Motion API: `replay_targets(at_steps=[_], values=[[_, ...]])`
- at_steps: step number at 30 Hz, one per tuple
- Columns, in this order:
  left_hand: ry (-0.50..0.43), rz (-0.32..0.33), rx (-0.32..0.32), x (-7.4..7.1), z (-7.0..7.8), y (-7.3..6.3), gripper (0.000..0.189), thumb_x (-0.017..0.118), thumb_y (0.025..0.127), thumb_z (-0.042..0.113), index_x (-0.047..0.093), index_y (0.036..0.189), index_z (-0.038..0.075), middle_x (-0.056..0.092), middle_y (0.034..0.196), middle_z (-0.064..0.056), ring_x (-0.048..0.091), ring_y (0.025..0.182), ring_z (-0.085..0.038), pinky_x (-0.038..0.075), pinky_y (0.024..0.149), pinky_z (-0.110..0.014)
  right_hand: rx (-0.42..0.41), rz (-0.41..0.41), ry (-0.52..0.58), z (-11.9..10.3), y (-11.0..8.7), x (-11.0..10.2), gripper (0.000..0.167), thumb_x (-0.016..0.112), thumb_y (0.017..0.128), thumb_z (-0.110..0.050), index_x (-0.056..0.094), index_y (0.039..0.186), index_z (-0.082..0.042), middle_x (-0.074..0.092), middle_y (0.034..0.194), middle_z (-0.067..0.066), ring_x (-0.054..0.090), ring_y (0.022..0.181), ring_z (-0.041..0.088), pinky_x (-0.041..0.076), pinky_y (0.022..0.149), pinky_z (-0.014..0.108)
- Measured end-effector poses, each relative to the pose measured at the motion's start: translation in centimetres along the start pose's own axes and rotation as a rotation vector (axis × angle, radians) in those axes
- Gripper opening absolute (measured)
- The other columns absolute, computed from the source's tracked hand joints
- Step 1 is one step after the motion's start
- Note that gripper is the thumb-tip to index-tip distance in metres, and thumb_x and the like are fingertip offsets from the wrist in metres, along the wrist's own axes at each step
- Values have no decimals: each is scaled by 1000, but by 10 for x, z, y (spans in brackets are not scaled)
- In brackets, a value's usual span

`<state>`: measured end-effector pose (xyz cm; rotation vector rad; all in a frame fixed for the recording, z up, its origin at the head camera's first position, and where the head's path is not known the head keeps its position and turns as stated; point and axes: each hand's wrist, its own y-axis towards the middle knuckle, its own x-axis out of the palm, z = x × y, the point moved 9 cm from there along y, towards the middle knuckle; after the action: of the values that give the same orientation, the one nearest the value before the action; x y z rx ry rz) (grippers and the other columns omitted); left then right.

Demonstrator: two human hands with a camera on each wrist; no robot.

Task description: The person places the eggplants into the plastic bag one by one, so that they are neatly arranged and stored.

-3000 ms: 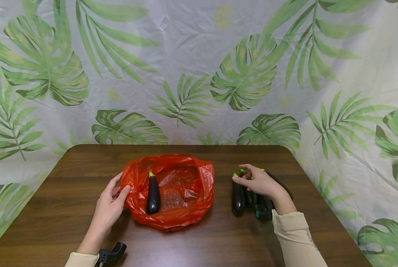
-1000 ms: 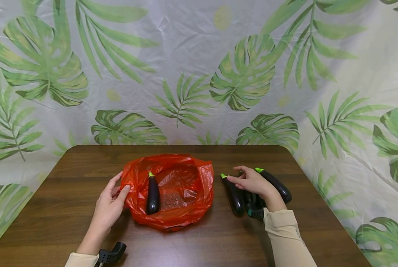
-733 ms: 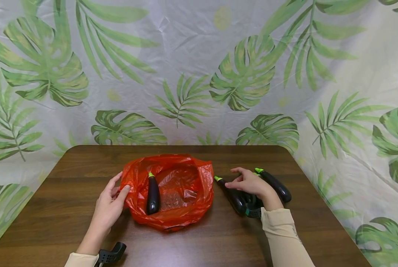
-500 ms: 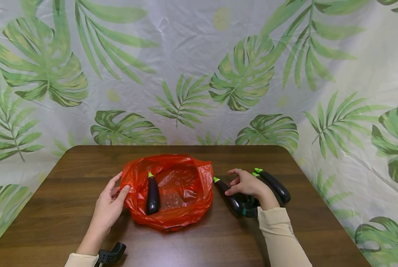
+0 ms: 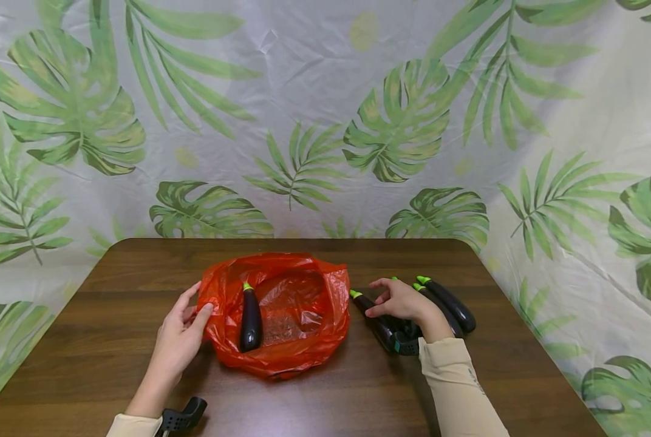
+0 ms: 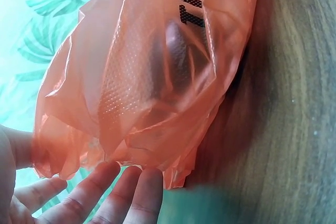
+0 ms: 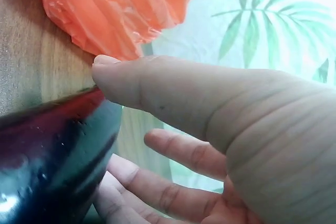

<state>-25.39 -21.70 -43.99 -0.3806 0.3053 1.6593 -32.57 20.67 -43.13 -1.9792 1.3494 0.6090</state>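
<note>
My left hand [image 5: 180, 331] pinches the left rim of a red plastic bag [image 5: 282, 361] between thumb and fingers. The bag stands with its mouth spread, and one dark eggplant [image 5: 251, 318] with a green stem end lies inside, a dim shape through the plastic in the left wrist view. To the right of the bag, my right hand [image 5: 404, 303] grips the leftmost loose eggplant [image 5: 379, 331], thumb on its left side and fingers on the other. In the right wrist view this eggplant [image 7: 50, 156] is close up, its glossy skin between thumb and fingertips.
Two more eggplants lie side by side right of my right hand, the outer eggplant [image 5: 451, 303] nearest the table's right side. Another green stem [image 5: 395, 278] shows behind the hand. A leaf-patterned cloth [image 5: 298, 121] hangs behind the brown wooden table [image 5: 112, 340].
My right hand has shifted left, and the leftmost eggplant's stem end has swung left toward the bag. Other eggplants at right are now uncovered. The left hand and bag stay put.
</note>
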Motion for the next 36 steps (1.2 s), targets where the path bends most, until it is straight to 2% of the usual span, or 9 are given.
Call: replay_targets(at_steps=[6,11,15,20,24,30,36], values=[[-5,-2,-2,0,0,0,65,58,112,30,31,170,19,63,146,-31,75,104,-20,64,80,-22,-20,-17,38,0,0,1,69,86,91,-18,55,149,5,73,123,22,70,114,32,59,101,49],[-19,-6,-3,1,-1,1,65,58,112,29,31,170,19,63,145,-31,74,99,-14,64,79,-22,-55,-85,101,-2,1,2,68,81,95,-17,52,153,3,71,132,24,66,125,36,55,109,52],[-21,-7,-5,1,-1,1,65,58,112,29,31,170,19,64,145,-30,74,97,-10,63,79,-21,-37,-151,126,-2,4,2,70,81,93,-13,51,154,3,69,130,24,66,121,32,57,105,46],[-20,-10,-17,2,-3,2,65,58,112,30,31,170,20,62,146,-30,74,101,-14,64,80,-22,-7,-209,144,-1,8,4,69,80,92,-5,49,153,5,67,125,24,66,104,24,59,93,36],[-27,-13,-20,2,-3,1,65,58,112,29,31,170,20,62,147,-30,75,102,-15,64,80,-22,11,-229,146,-1,11,7,71,81,90,-2,49,153,4,66,122,22,62,98,22,57,86,33],[-40,-18,-20,3,-3,1,65,57,113,29,30,171,20,62,147,-31,75,105,-18,64,81,-24,8,-232,111,-4,16,9,72,83,85,2,52,150,4,66,114,18,59,99,23,54,82,29],[-59,-24,-24,3,-5,2,65,57,112,29,30,171,20,62,147,-30,74,100,-11,64,80,-22,28,-257,105,-3,18,13,72,80,85,2,51,150,4,65,108,14,60,95,21,53,81,28]])
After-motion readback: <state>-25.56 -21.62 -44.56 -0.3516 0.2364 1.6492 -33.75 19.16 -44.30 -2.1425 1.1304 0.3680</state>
